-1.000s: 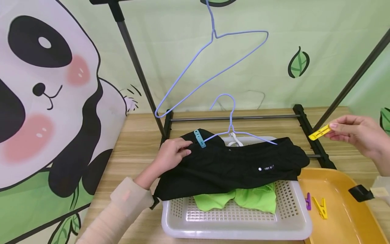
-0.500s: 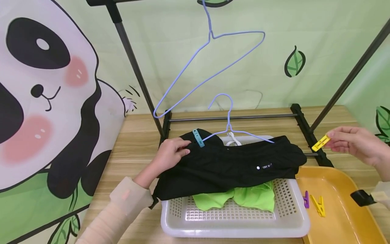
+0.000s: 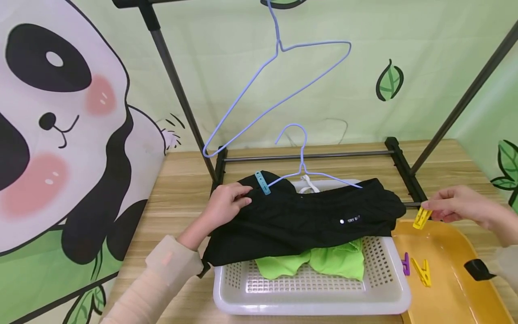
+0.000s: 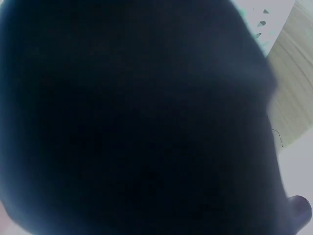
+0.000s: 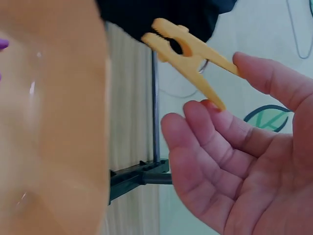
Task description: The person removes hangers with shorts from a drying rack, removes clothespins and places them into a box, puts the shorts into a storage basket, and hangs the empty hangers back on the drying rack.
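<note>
Black pants with small white lettering and a white drawstring lie across the white basket. A lilac wire hanger lies along their waistband, and a blue clothespin is clipped there at the left. My left hand pinches the cloth just left of that clothespin. Dark cloth fills most of the left wrist view. Off to the right, my right hand holds a yellow clothespin between thumb and fingers; its toothed ends face away from the palm, toward the pants in the right wrist view.
Light green cloth lies in the white basket under the pants. An orange tray beside it holds a purple clothespin and another yellow clothespin. A second lilac hanger hangs from the black rack.
My right hand has come down and slightly left with the yellow clothespin, whose free end now tilts further downward. The left hand stays at the pants. The head view shifts slightly.
</note>
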Demonstrator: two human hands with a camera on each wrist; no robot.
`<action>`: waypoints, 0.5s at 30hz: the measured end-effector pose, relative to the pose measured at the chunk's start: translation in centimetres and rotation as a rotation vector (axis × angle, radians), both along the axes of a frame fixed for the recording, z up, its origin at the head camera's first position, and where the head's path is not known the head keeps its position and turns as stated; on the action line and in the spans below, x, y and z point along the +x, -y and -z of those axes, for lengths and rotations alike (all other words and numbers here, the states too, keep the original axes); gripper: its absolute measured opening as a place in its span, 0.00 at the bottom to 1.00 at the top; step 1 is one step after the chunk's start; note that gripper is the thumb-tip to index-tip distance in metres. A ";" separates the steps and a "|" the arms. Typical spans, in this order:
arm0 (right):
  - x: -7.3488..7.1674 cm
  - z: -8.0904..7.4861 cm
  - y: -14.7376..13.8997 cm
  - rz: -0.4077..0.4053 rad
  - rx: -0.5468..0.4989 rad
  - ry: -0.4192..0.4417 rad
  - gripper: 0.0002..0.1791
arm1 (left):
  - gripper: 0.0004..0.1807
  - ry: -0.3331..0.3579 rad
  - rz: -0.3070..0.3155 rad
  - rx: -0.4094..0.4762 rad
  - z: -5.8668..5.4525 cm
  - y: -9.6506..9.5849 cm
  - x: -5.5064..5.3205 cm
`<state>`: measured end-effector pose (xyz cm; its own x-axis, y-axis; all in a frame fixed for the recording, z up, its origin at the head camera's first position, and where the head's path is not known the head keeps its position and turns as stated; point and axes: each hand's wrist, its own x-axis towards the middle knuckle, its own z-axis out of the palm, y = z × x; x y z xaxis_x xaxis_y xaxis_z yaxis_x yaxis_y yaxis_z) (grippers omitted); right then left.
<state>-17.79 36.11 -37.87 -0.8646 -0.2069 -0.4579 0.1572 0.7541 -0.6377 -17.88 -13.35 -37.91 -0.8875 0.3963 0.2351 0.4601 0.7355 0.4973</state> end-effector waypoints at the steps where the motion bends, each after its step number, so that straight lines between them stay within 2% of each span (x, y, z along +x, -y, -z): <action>1: 0.0 0.1 0.1 -0.009 0.002 0.012 0.21 | 0.13 -0.004 -0.003 0.000 0.0 0.0 0.0; 8: 0.6 1.0 0.3 -0.090 -0.033 0.094 0.15 | 0.12 -0.025 -0.006 0.000 0.1 0.1 0.1; 12: 1.0 1.6 0.5 -0.156 -0.084 0.152 0.17 | 0.12 -0.029 -0.004 0.000 0.2 0.1 0.1; 15: 1.5 2.2 0.8 -0.188 -0.079 0.181 0.17 | 0.12 -0.023 -0.003 -0.001 0.1 0.0 0.1</action>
